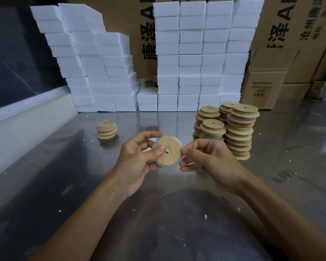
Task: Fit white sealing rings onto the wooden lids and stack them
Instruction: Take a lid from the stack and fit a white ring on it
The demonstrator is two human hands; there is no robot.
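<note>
A round wooden lid [169, 154] with a small centre hole is held above the metal table [64, 185]. A translucent white sealing ring [177, 139] runs around its edge. My left hand [137, 159] grips the lid from the left, thumb pressed on its face near the hole. My right hand [211, 159] pinches the ring at the lid's right edge. A short stack of lids [106, 129] stands at the back left. Several taller stacks of lids [239, 132] stand at the back right.
White foam blocks [196, 59] are piled in walls along the back of the table. Cardboard boxes [262, 87] stand behind and to the right. A white ledge [26, 113] runs along the left side. Small white crumbs lie scattered on the metal surface.
</note>
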